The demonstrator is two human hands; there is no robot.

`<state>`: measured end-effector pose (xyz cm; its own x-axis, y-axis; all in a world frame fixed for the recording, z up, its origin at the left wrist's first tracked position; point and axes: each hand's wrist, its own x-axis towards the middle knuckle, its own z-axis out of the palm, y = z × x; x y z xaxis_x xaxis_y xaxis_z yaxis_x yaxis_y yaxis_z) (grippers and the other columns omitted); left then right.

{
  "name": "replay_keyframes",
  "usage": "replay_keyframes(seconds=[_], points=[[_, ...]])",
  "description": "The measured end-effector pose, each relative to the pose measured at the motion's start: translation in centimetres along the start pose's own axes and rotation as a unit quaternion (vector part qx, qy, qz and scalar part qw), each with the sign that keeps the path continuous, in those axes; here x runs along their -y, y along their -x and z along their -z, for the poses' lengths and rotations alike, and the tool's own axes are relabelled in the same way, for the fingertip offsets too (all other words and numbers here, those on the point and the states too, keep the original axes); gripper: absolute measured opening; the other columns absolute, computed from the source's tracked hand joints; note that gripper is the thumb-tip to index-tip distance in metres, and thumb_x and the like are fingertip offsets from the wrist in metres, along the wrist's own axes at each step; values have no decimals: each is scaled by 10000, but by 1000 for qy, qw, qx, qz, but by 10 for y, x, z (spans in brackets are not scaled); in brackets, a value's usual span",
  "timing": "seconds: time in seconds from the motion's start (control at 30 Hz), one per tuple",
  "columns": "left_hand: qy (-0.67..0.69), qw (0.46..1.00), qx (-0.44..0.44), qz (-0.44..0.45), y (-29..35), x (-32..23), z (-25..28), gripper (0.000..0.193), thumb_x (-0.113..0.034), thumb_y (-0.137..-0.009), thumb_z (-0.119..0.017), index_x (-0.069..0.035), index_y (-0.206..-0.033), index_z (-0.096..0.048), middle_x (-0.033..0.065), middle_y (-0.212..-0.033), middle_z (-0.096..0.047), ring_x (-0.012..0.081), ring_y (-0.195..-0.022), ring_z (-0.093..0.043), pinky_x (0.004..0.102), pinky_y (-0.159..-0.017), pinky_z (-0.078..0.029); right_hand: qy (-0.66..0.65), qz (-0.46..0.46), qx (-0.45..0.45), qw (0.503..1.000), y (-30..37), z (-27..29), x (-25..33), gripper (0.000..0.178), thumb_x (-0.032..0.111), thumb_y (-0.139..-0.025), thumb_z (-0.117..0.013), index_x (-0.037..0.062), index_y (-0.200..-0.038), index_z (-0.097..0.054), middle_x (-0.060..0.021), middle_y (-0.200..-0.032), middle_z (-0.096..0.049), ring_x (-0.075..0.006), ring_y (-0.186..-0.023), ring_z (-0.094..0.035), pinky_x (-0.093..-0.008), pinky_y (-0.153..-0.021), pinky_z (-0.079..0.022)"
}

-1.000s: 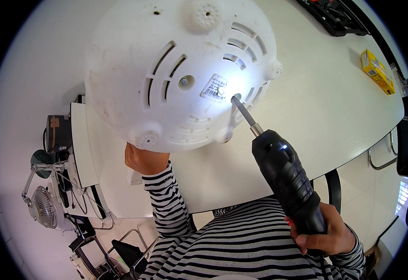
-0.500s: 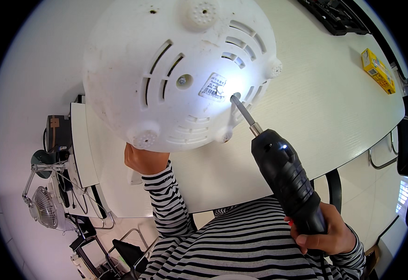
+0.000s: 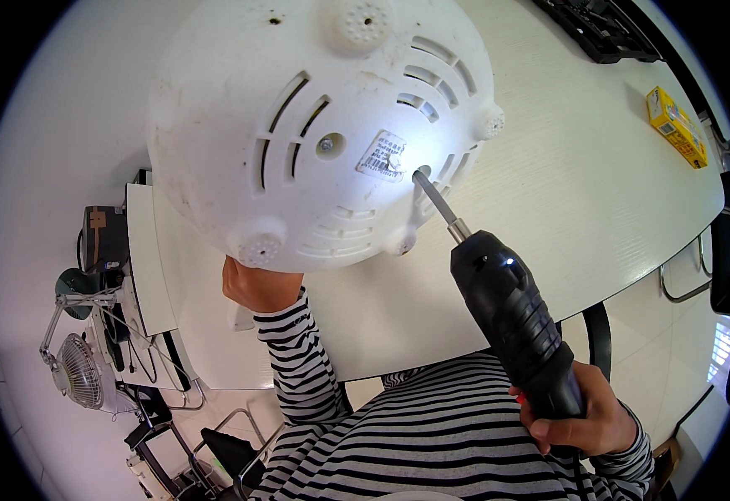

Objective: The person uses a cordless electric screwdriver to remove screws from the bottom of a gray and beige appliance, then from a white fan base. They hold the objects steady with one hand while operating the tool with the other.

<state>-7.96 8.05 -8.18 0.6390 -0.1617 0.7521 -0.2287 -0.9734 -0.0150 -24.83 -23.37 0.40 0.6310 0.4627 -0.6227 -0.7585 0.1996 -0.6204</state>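
Gripping the black electric screwdriver [image 3: 519, 321] by its lower end, my right hand [image 3: 582, 417] is wrapped tight around the handle, and the metal bit [image 3: 436, 204] touches the underside of the white appliance shell [image 3: 315, 134] just beside its label [image 3: 383, 156]. That shell is tipped up above the white surface [image 3: 565, 192], bottom facing me. My left hand [image 3: 252, 284] presses against its lower rim; I cannot tell how its fingers lie. A yellow box [image 3: 676, 125] sits well apart, far right.
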Motion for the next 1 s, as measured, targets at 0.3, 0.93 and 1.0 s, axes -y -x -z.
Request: replay_keyframes(seconds=[0.3, 0.93, 1.0], points=[[9, 1000, -12, -4, 0, 0, -1, 424, -250, -535, -753, -55, -877, -595, 68, -745, -613, 254, -568, -588, 317, -505, -468, -1, -5, 0, 1000, 0, -1, 1, 369, 80, -672, -670, -16, -977, -485, -48, -672, -562, -120, -550, -541, -247, -545, -427], [-5, 1000, 5, 4, 0, 0, 0, 439, -256, -542, -750, -52, -897, -593, 69, -766, -619, 252, -591, -597, 314, -521, -476, -6, 4, 8, 1000, -1, 1, -1, 372, 69, -669, -669, -15, -980, -483, -50, -675, -562, -117, -544, -540, -244, -539, -427], [-2, 1000, 2, 3, 0, -1, 0, 438, -258, -543, -750, -52, -897, -593, 70, -768, -619, 253, -592, -597, 315, -523, -477, -10, 1, 9, 1000, -1, 0, -1, 373, 73, -670, -668, -16, -981, -482, -51, -675, -563, -118, -543, -541, -245, -539, -428]])
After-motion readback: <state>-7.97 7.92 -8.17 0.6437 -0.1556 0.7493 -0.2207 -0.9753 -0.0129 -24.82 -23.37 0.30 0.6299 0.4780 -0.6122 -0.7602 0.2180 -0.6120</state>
